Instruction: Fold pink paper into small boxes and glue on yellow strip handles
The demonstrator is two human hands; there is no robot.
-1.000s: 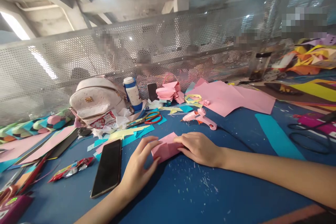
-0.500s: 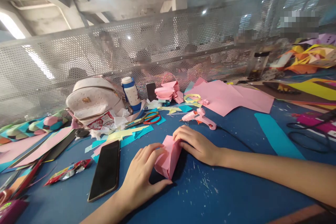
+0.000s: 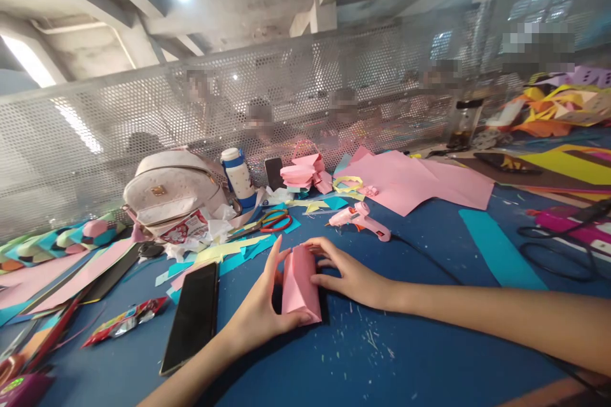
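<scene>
A folded pink paper piece (image 3: 300, 286), long and box-like, lies on the blue table between my hands. My left hand (image 3: 260, 305) cups its left side, with the thumb on the near end and the fingers up along the far left edge. From the right, my right hand (image 3: 351, 273) grips it, its fingertips at the far right corner and its thumb against the right side. Beyond my right hand rests a pink glue gun (image 3: 360, 221) with a dark cord, its nozzle pointing left.
A black phone (image 3: 191, 318) lies left of my hands. Red-handled scissors (image 3: 274, 221), paper scraps, a white backpack (image 3: 174, 194) and a bottle (image 3: 238, 178) stand farther back. Large pink sheets (image 3: 415, 181) and a blue strip (image 3: 501, 248) lie to the right. A perforated metal screen (image 3: 286, 89) runs behind.
The pink paper piece has turned, so a long face with a folded edge now shows on top. My left fingers have lifted and straightened along its left side; my right thumb has come onto its right side.
</scene>
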